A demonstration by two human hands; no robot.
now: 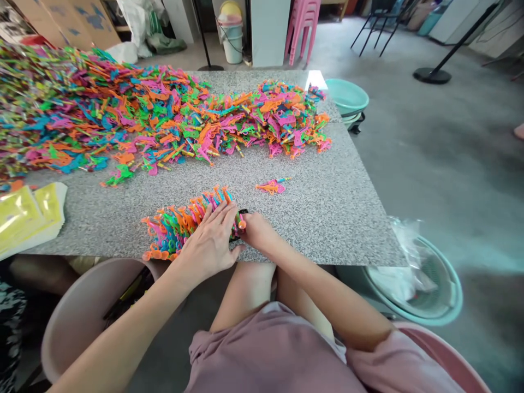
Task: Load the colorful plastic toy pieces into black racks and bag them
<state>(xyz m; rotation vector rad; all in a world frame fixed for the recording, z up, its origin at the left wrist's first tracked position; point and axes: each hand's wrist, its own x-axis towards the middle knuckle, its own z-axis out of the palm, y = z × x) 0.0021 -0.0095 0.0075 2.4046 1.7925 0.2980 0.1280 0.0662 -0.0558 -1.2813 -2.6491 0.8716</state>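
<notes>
A tight row of small gun-shaped plastic toys (pixel 174 224) in orange, pink, green and blue lies near the front edge of the speckled table (pixel 323 218). My left hand (pixel 210 234) rests on the right part of this row, fingers stretched out and lying flat over the toys. At the row's right end, my right hand (pixel 257 229) is closed, with a black piece (pixel 243 211) showing beside its fingers. Most of that black piece is hidden under the hands and toys. A few loose toys (pixel 271 187) lie just beyond my right hand.
A long heap of similar toys (pixel 155 114) spreads across the back and left of the table. Yellow printed packets (pixel 49 204) lie at the left edge. Below stand a large bin (pixel 55 333) on the left and a green basin (pixel 454 295) with clear plastic bags on the right.
</notes>
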